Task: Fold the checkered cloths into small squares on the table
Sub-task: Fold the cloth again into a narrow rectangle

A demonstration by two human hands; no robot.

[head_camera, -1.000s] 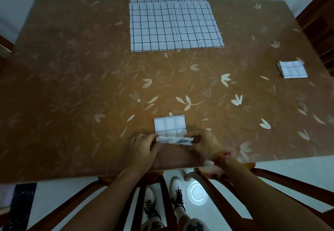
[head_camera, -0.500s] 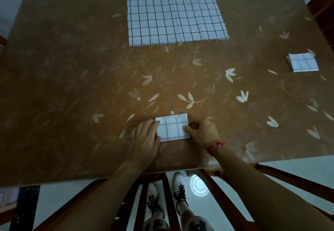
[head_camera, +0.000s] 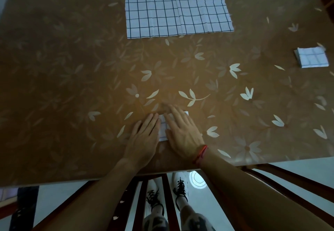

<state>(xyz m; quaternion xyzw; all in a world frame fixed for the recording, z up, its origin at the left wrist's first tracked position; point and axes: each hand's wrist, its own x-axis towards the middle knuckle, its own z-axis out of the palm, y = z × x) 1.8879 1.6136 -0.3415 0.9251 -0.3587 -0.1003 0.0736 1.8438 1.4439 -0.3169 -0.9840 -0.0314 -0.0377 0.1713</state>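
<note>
Small folded checkered cloth [head_camera: 163,132], white with thin dark grid, lies near table's front edge, mostly covered. Right hand [head_camera: 182,131], red string [head_camera: 201,153] at wrist, presses flat on it, fingers straight, gripping nothing. Left hand [head_camera: 144,140] flat, fingers straight, touching cloth's left edge. Glossy brown table [head_camera: 72,67], pale leaf pattern. 1 unfolded cloth [head_camera: 177,8] far centre; 1 folded square [head_camera: 311,59] right.

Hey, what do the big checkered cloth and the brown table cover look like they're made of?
The big checkered cloth looks like thin woven fabric, probably cotton, matte; soft creases run down it. The table cover seems a smooth printed plastic or vinyl sheet, going by its faint sheen and pale leaf pattern; laminate is also possible.
</note>
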